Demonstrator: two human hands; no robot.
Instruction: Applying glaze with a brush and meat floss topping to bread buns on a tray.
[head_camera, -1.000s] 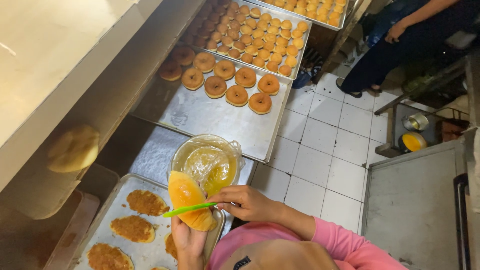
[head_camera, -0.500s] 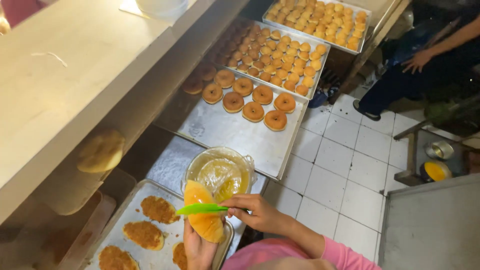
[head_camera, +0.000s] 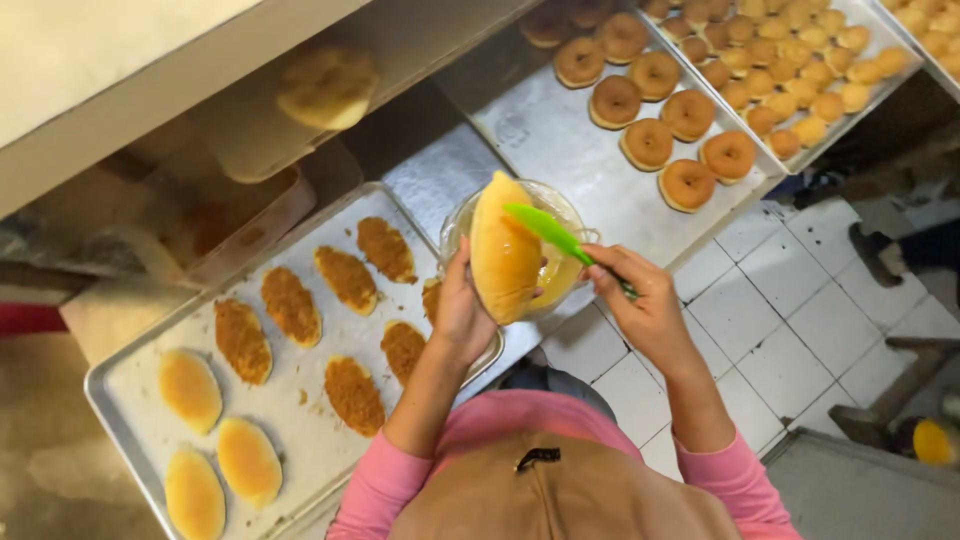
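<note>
**Desk:** What's at the centre of your feed?

**Operator:** I see an oval golden bun (head_camera: 505, 250), held upright over a clear bowl (head_camera: 455, 225) of yellow glaze. The left hand (head_camera: 462, 310) is wrapped around the bun's lower edge, fingers closed on it. The right hand (head_camera: 640, 300) pinches the handle of a green brush (head_camera: 545, 230), whose tip lies across the top of the bun.

**Desk:** And around that?

**Operator:** Just left of the bowl, I make out a metal tray (head_camera: 130, 370) carrying crumb-topped buns (head_camera: 290, 305) in rows, with three plain glazed buns (head_camera: 190, 388) at its near corner. The bowl rests at that tray's far edge, partly over a bare steel surface.

**Desk:** Further out?

**Operator:** Beyond the bowl, a second tray (head_camera: 540, 130) holds ring doughnuts (head_camera: 687, 183), and a third behind it is packed with small round rolls (head_camera: 800, 90). A pale shelf (head_camera: 120, 60) runs above on the left, with one more bun (head_camera: 327, 85) blurred beneath its edge. White floor tiles (head_camera: 770, 300) show to the right. Pink sleeves (head_camera: 740, 480) and a tan apron (head_camera: 560, 495) fill the bottom of my view.
</note>
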